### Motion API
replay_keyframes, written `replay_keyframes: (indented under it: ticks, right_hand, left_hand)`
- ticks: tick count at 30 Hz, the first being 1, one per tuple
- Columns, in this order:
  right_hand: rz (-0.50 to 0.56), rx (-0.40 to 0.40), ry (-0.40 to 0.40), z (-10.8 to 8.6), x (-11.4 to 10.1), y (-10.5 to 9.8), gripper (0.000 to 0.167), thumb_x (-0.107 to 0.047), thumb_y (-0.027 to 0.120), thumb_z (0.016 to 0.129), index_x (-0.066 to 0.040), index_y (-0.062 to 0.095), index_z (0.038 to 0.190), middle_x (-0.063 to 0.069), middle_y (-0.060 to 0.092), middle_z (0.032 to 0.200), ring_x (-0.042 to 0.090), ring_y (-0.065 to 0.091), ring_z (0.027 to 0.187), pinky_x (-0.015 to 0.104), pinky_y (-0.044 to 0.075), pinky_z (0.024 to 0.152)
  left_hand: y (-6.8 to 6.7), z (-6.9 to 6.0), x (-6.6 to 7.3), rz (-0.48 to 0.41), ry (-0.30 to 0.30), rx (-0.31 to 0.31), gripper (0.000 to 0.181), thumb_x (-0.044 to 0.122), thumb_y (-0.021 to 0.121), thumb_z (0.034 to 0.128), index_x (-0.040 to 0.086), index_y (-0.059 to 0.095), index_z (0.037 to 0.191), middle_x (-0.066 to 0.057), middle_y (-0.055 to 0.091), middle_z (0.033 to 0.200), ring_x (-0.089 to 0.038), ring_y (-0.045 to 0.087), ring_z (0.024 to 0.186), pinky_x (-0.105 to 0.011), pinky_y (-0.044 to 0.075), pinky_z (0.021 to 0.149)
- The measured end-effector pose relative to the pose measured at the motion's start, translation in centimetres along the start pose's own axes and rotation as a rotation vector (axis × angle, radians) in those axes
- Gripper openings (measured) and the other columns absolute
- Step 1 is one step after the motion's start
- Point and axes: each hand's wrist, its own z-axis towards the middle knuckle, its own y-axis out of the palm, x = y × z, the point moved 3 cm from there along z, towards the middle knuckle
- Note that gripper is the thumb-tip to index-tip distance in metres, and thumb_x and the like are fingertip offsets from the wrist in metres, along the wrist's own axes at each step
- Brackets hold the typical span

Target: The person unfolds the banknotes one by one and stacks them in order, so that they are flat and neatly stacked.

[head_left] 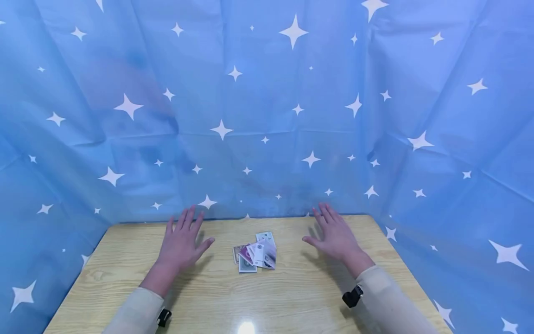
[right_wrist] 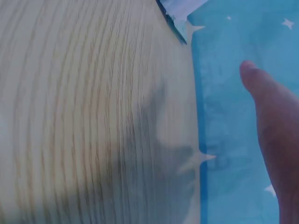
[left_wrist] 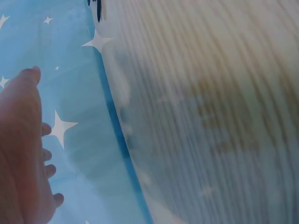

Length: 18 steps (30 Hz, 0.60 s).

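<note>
A small overlapping pile lies mid-table in the head view. On top are purple and white paper notes, one printed with what looks like a 10. Beneath them, a grey-blue patterned card sticks out at the front and a white card with dark marks at the back. How many pieces overlap is hidden. To the pile's left, my left hand hovers above the table, fingers spread and holding nothing. My right hand is likewise spread and empty, to the right of the pile. Neither hand touches the pile.
The light wooden table carries the pile. A blue curtain with white stars hangs behind the table's far edge and along both sides. Dark bands are worn at the wrists.
</note>
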Motion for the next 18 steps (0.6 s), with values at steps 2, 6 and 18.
replay_keyframes:
  ticks: [2, 6, 18]
  right_hand:
    - [0.037, 0.008, -0.009, -0.1, -0.5, 0.0, 0.111, -0.079, 0.063, 0.098, -0.003, 0.031, 0.173, 0.024, 0.024, 0.179, 0.047, 0.020, 0.166, 0.063, 0.021, 0.132]
    - [0.119, 0.031, -0.028, -0.3, -1.4, -0.1, 0.111, -0.073, 0.073, 0.095, 0.000, 0.037, 0.170, 0.026, 0.034, 0.175, 0.049, 0.032, 0.161, 0.066, 0.030, 0.128]
    - [0.287, -0.016, -0.062, -1.0, -4.2, 1.0, 0.104, -0.061, 0.088, 0.089, -0.006, 0.046, 0.166, 0.019, 0.051, 0.164, 0.044, 0.049, 0.150, 0.063, 0.043, 0.121]
  left_hand:
    - [0.0, 0.1, 0.2, -0.009, 0.006, 0.003, 0.090, 0.069, 0.052, 0.1087, 0.006, 0.036, 0.172, -0.025, 0.019, 0.181, -0.049, 0.021, 0.165, -0.073, 0.014, 0.129]
    - [0.1, 0.3, 0.6, -0.071, 0.029, 0.023, 0.086, 0.066, 0.055, 0.1087, 0.004, 0.044, 0.167, -0.027, 0.031, 0.176, -0.050, 0.032, 0.160, -0.074, 0.026, 0.125]
    - [1.0, 0.9, 4.5, -0.417, 0.171, -0.022, 0.074, 0.046, 0.081, 0.1008, 0.006, 0.056, 0.157, -0.017, 0.054, 0.158, -0.042, 0.053, 0.145, -0.063, 0.045, 0.119]
